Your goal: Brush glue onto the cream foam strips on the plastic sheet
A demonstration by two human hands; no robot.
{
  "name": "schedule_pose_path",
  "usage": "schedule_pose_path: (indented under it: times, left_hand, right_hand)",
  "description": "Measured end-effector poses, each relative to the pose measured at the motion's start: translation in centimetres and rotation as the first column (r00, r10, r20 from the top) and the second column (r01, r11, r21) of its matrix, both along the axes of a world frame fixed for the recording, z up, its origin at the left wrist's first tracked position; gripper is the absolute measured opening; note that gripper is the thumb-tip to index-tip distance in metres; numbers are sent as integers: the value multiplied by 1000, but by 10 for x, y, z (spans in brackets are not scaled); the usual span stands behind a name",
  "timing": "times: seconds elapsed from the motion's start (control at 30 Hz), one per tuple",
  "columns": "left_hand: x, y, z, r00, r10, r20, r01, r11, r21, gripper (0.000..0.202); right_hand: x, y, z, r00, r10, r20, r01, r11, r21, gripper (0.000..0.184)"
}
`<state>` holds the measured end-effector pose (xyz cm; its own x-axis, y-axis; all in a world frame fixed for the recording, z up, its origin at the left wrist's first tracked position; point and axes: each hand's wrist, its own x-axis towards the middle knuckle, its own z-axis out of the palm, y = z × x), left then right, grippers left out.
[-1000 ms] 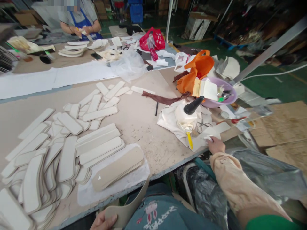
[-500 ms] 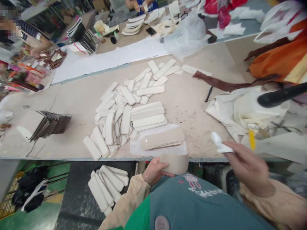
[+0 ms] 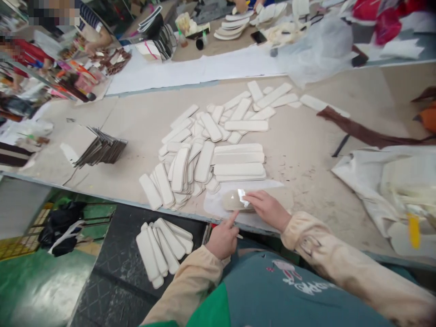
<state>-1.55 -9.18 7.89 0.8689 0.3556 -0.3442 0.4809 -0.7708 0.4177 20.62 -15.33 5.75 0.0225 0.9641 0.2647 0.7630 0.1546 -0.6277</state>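
Gleaming white crumpled scrap (image 3: 242, 196)

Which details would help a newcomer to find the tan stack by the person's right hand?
Start from the long table and go to its near edge, in front of the person. There, a pale sheet carries the tan stack, partly hidden by the right hand. Its darker tan top sets it apart from the whitish strips just beyond it.

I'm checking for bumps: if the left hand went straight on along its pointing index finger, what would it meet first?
Probably the tan strips, at their near edge; the left hand looks almost touching them, though depth is unclear.
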Motion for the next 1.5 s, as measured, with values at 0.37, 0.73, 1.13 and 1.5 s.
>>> schedule_pose_path:
  times: [0.37, 0.73, 1.13, 1.5]
  left_hand:
    - [36, 0, -19, 986, -57, -155, 63, 997, 32, 22]
    - [44, 1, -13, 966, -132, -221, 112, 989, -102, 29]
    - [46, 3, -11, 967, -148, -205, 127, 985, -115, 32]
    - [51, -1, -12, 967, -158, -198, 145, 986, -81, 29]
  right_hand:
    - [-19, 58, -17, 848, 410, 335, -352, 909, -222, 30]
    - [-11, 59, -15, 756, 360, 546, -212, 925, -316, 32]
    - [21, 43, -7, 912, -366, -185, 284, 889, -359, 31]
    - [-14, 58, -38, 994, -86, -74, 64, 966, -252, 24]
